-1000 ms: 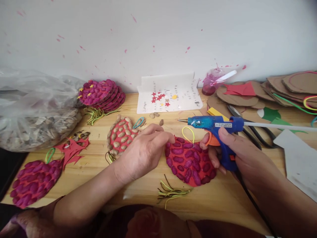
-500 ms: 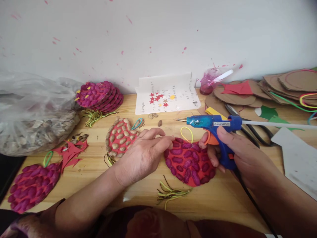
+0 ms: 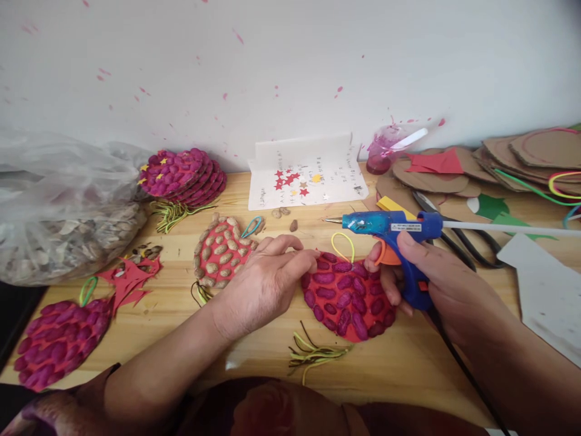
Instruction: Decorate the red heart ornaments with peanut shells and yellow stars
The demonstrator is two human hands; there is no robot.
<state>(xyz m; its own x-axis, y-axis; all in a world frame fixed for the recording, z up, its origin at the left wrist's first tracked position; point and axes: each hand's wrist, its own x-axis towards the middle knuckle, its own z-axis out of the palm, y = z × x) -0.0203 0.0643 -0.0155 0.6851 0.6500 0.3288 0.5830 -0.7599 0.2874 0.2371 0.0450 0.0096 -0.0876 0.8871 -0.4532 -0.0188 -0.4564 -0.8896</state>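
Observation:
My right hand (image 3: 436,272) grips a blue hot glue gun (image 3: 384,224), fingers by its orange trigger. Its metal nozzle points left, above the table, and a white glue stick runs out of its back. Below it lies a round red ornament (image 3: 342,297) covered with purple-dyed peanut shells, with a yellow loop on top and a yellow-and-brown tassel (image 3: 318,354) at its lower left. My left hand (image 3: 267,278) is closed at the ornament's upper left edge; some fingertips are hidden. Behind that hand lies a red ornament (image 3: 222,251) with undyed peanut shells, partly covered.
Purple ornaments stand stacked (image 3: 181,175) at back left, beside a plastic bag (image 3: 68,224) of shells. Another purple ornament (image 3: 63,339) and red scraps (image 3: 131,281) lie left. A paper (image 3: 267,197) with stars is at the back; scissors (image 3: 483,242) and cardboard discs (image 3: 540,151) lie right.

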